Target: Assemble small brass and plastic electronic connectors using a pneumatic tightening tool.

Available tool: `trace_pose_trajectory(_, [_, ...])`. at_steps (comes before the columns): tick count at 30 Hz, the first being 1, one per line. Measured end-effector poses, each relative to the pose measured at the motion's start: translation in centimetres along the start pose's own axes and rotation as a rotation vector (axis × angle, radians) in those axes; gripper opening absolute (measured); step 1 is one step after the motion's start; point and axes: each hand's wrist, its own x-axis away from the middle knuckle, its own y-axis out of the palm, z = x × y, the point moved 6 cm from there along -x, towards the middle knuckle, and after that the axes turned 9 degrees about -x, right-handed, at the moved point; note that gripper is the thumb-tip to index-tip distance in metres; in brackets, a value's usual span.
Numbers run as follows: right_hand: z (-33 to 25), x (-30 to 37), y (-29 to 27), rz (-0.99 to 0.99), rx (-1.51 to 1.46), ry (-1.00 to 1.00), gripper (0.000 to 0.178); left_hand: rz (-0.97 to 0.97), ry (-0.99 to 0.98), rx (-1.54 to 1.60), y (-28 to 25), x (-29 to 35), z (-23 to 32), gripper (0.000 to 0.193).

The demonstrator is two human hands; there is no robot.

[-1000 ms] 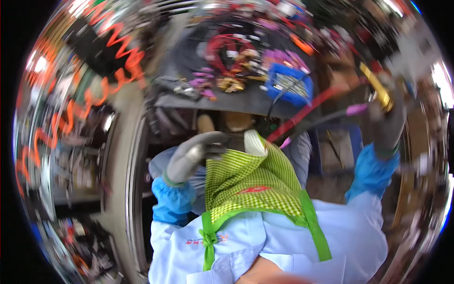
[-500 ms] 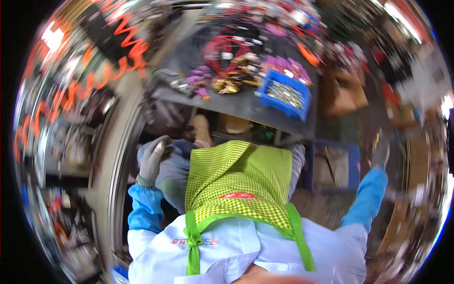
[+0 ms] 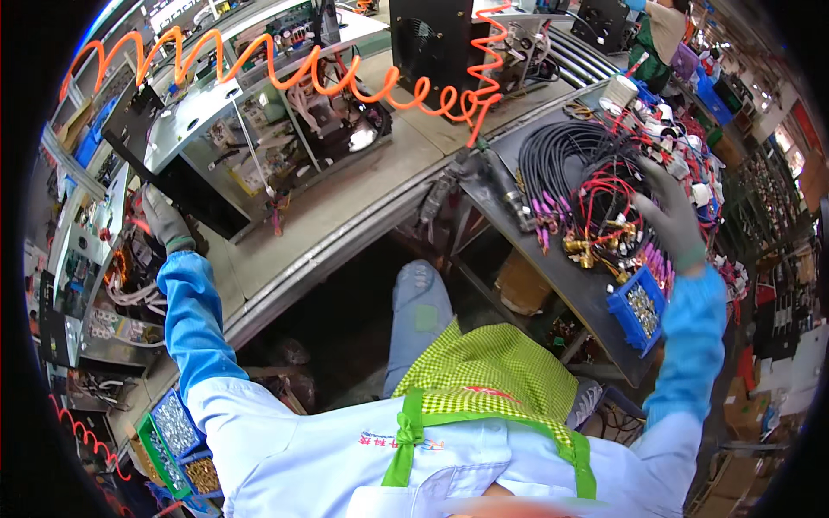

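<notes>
My left hand [image 3: 164, 220], in a grey glove, reaches to the bench on the left with its fingers stretched out. It is beside the black front panel [image 3: 200, 194] of an open metal machine chassis [image 3: 250, 142]; whether it touches the panel I cannot tell. My right hand [image 3: 672, 216], gloved too, is over the dark table at the right with fingers apart. Beneath and beside it lie coiled black cables [image 3: 553, 160], red cables [image 3: 604, 194] and brass fittings [image 3: 583, 252]. I see nothing held in that hand.
An orange coiled air hose [image 3: 380, 91] hangs across the bench, with a dark tool [image 3: 505, 186] near its end. A blue bin [image 3: 639, 309] of small metal parts sits on the table's near edge. More parts bins [image 3: 177, 423] stand lower left. Another person [image 3: 661, 34] is far back.
My view has swung left, bringing the bench and machines in front. My left hand has gone from above my lap to the chassis; my right hand is now over the cable table.
</notes>
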Motion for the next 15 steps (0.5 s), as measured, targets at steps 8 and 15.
trace_pose_trajectory(8, [3.0,-23.4,21.8,-0.299,0.774,0.132,0.085,-0.327,-0.341,0.532,5.4,-5.9,-1.0,0.06])
trace_pose_trajectory(15, [5.5,-29.2,26.0,-0.263,1.107,0.274,0.067,-0.297,-0.385,0.68,6.0,-3.6,1.4,0.053])
